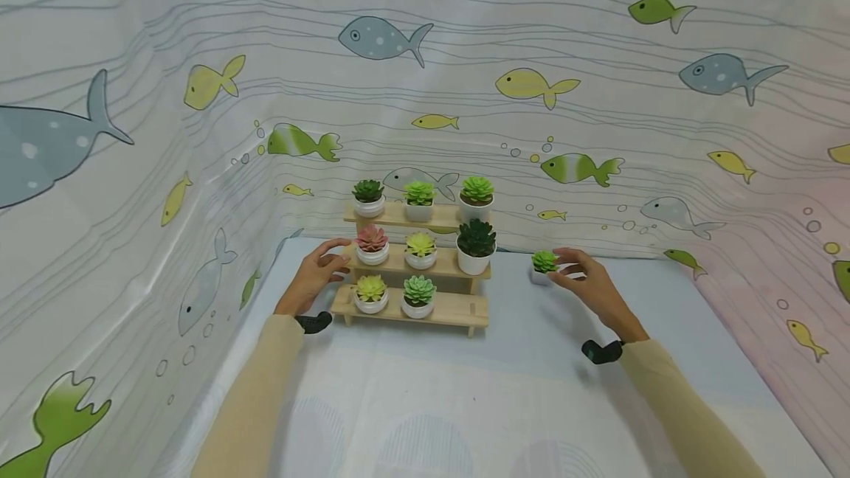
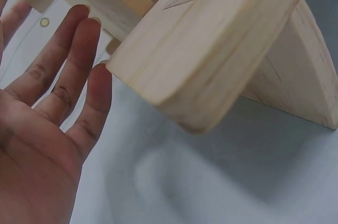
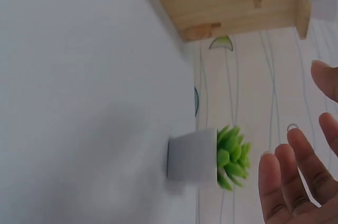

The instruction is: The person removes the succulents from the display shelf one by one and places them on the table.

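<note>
A wooden three-tier stand [image 1: 458, 308] holds several potted succulents. My left hand [image 1: 317, 273] is at the stand's left end, level with the middle tier. Up close in the left wrist view, the relaxed fingers [image 2: 97, 89] come right up to the corner of a wooden board [image 2: 174, 71]. To the right of the stand, a light green succulent [image 1: 544, 262] stands upright on the table in a small square white pot [image 3: 193, 155]. My right hand [image 1: 591, 288] hovers beside it with fingers spread and slightly bent. A gap shows between those fingertips [image 3: 269, 168] and the leaves.
On the top tier are a dark green succulent [image 1: 368, 191] and two bright green ones. A pink succulent [image 1: 372, 239], a yellow one and a tall dark one [image 1: 476, 238] occupy the middle; two more sit below. Fish-printed cloth walls [image 1: 465, 43] enclose the white table [image 1: 425, 389].
</note>
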The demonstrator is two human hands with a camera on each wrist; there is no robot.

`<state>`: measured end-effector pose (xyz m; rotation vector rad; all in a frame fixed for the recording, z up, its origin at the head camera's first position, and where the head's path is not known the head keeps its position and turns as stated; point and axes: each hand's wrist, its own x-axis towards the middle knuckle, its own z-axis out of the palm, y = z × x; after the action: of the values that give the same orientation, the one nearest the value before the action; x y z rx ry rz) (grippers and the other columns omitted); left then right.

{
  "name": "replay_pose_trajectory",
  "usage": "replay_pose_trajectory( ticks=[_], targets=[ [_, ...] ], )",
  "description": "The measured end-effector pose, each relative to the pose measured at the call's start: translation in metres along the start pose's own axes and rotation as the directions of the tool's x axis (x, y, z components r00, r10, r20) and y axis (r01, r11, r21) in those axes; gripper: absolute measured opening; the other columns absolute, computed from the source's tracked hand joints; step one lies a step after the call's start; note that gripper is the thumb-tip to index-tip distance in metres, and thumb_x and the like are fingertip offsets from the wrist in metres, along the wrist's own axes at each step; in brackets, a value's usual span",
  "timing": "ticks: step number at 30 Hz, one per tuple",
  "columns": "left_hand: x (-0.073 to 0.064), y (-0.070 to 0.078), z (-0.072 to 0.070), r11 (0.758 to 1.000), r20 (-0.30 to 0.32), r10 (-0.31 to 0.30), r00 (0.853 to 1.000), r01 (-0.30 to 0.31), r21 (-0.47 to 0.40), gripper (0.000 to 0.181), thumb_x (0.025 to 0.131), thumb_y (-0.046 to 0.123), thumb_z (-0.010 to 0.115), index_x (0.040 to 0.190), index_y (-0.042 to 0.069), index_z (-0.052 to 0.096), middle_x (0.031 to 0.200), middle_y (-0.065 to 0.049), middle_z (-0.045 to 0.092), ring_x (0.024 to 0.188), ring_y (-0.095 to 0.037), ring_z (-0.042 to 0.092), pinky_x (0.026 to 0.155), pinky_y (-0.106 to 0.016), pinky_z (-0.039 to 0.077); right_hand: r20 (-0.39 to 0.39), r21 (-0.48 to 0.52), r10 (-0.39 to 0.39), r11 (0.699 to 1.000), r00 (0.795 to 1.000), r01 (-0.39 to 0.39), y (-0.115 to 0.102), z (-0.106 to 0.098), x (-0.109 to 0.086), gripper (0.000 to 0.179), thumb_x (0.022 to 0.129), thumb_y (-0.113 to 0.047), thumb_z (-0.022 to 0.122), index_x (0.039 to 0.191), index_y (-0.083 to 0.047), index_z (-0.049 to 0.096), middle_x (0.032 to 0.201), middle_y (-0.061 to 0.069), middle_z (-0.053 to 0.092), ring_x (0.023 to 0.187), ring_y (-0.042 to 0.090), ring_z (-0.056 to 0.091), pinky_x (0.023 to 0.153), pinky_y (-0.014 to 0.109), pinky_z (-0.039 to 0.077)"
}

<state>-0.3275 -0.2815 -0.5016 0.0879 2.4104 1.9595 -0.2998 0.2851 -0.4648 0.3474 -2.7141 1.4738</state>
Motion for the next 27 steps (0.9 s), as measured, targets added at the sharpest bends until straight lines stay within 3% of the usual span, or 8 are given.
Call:
replay_pose_trajectory(
  ticks=[6,16,23,27],
  targets=[
    [-0.001,0.003,0.000,1.000,0.007,-0.001,1.000,0.001,-0.013,0.056,0.100,0.041,0.068,0.151,0.025,0.050,0.125,-0.017,0.065,0.116,-0.039,0.061,0.102,-0.059,0.047,0.051,0.051,-0.016,0.999,0.999,0.013,-0.013,0.018,-0.005,0.060,0.100,-0.029,0.072,0.150,-0.009,0.048,0.140,0.018,0.055,0.119,0.030,0.055,0.095,0.033,0.046],
    [-0.004,0.004,0.001,1.000,-0.010,-0.013,1.000,0.013,0.003,0.054,0.097,0.048,0.071,0.145,0.030,0.054,0.126,-0.017,0.065,0.113,-0.034,0.063,0.099,-0.053,0.051,0.085,0.060,-0.039,0.998,0.996,0.034,-0.028,0.044,-0.010,0.055,0.096,-0.030,0.076,0.145,-0.019,0.054,0.133,0.013,0.060,0.112,0.026,0.058,0.096,0.042,0.048],
    [-0.002,0.003,0.001,1.000,-0.004,-0.001,1.000,0.001,-0.003,0.055,0.096,0.048,0.071,0.145,0.029,0.054,0.125,-0.017,0.065,0.111,-0.031,0.063,0.097,-0.052,0.052,0.113,0.084,-0.082,0.994,0.990,0.073,-0.040,0.060,-0.014,0.053,0.095,-0.023,0.077,0.144,-0.016,0.056,0.130,0.010,0.062,0.109,0.026,0.060,0.092,0.040,0.051],
    [-0.002,0.004,0.002,1.000,0.000,0.002,1.000,-0.002,-0.004,0.056,0.096,0.048,0.071,0.146,0.028,0.054,0.125,-0.017,0.065,0.111,-0.032,0.063,0.097,-0.052,0.052,0.139,0.101,-0.107,0.991,0.985,0.093,-0.046,0.068,-0.016,0.053,0.095,-0.024,0.077,0.144,-0.015,0.056,0.132,0.016,0.061,0.109,0.026,0.060,0.091,0.040,0.052]
  ],
)
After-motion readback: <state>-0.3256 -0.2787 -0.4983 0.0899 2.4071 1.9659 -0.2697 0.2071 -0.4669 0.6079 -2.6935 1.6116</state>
